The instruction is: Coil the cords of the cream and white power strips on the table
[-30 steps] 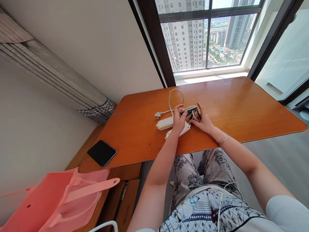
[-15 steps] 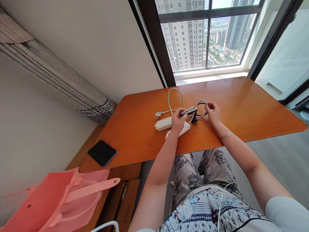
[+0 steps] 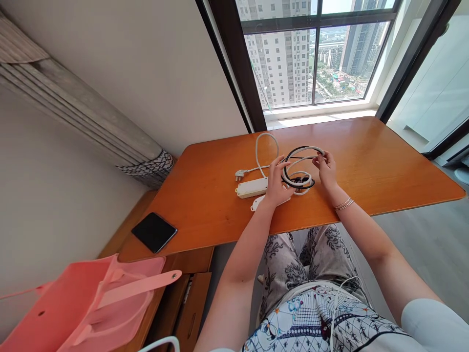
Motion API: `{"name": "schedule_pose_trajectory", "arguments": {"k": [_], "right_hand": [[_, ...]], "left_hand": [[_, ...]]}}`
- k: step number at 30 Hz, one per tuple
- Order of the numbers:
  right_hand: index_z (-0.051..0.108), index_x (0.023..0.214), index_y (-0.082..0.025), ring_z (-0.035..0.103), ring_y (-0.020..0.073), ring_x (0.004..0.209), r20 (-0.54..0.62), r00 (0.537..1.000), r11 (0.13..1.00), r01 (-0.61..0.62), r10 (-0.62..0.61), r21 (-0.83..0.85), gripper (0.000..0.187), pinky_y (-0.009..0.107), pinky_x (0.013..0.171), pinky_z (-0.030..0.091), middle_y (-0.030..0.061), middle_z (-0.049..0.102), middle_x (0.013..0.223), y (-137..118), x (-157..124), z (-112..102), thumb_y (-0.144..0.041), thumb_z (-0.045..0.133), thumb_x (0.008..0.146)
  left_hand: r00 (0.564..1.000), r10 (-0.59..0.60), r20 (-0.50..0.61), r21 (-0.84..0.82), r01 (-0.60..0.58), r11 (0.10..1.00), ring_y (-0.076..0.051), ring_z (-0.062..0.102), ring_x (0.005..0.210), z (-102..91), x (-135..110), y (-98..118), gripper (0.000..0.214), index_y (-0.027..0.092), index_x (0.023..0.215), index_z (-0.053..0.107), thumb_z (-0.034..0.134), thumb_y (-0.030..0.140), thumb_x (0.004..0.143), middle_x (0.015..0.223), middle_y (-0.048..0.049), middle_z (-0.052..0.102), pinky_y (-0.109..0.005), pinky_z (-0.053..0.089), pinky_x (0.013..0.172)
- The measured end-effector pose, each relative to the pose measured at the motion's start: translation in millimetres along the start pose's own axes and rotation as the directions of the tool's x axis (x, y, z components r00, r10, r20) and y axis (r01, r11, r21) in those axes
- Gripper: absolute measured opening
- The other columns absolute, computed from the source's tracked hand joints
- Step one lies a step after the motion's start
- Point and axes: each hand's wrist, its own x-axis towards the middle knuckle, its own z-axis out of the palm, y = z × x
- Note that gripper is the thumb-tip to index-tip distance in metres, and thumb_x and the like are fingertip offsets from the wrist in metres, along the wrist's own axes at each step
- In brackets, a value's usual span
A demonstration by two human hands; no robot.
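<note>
White and black cables [image 3: 307,148] form loose loops on the wooden table. My right hand [image 3: 326,170] pinches the upper right of these loops between thumb and fingers. At their left side is my left hand [image 3: 279,182], fingers spread apart, with the loops lying between its fingertips and thumb. A white power strip [image 3: 252,187] lies just left of my left hand. A second white strip [image 3: 257,202] is partly hidden beneath that hand. Behind them rests a white three-pin plug [image 3: 240,174] on a looped white cord [image 3: 257,151].
The wooden table [image 3: 381,161] stands against a window [image 3: 286,68]. A black tablet [image 3: 154,232] lies near its left edge. To the lower left, an open pink bag [image 3: 84,298] sits beside wooden drawers [image 3: 194,305].
The bundled cables have loosened into wider loops. My left hand has shifted slightly right and its fingers have spread from their grip. My right hand has moved slightly while keeping hold of the cables.
</note>
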Motion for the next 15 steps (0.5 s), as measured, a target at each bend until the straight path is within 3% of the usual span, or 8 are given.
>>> {"name": "schedule_pose_trajectory", "arguments": {"k": [3,7,11,15], "right_hand": [[0.059,0.099,-0.025,0.064,0.0124,0.09,-0.065,0.998,0.991,0.022,-0.014,0.129,0.032,0.032,0.091,0.057,0.0012,0.061,0.098,-3,4,-3,-0.051,0.068,0.082],[0.059,0.093,-0.024,0.066,0.0103,0.085,-0.246,0.966,0.935,0.018,0.074,0.353,0.012,0.03,0.088,0.061,-0.0001,0.063,0.093,-12,14,-10,-0.032,0.066,0.087],[0.056,0.086,-0.022,0.065,0.0059,0.076,-0.392,0.897,0.851,0.035,0.205,0.524,0.007,0.021,0.082,0.061,-0.0038,0.062,0.083,-24,26,-23,-0.016,0.057,0.089],[0.053,0.083,-0.022,0.062,0.0048,0.07,-0.574,0.783,0.828,0.146,0.238,0.542,0.013,0.017,0.076,0.061,-0.0046,0.058,0.079,-31,39,-44,-0.014,0.049,0.092]], "left_hand": [[0.999,-0.046,0.003,-0.053,0.046,0.998,-0.03,0.047,0.14,7.6,-2,-9,0.078,0.02,0.146,0.036,0.073,0.031,0.078,0.15,-0.0199,0.043,-0.049,0.041,0.114],[0.96,-0.104,0.261,-0.028,0.116,0.993,-0.03,0.057,0.131,8.9,-1,-9,0.073,0.017,0.146,0.041,0.07,0.032,0.08,0.142,-0.018,0.056,-0.047,0.045,0.111],[0.848,-0.131,0.514,0.108,0.088,0.99,-0.029,0.059,0.13,1.0,5,9,0.073,0.019,0.146,0.047,0.072,0.038,0.08,0.137,-0.0126,0.065,-0.047,0.038,0.116],[0.803,-0.183,0.567,0.206,0.076,0.976,-0.03,0.061,0.127,-2.7,9,20,0.073,0.02,0.146,0.051,0.072,0.034,0.078,0.135,-0.0094,0.068,-0.044,0.041,0.113]]}}
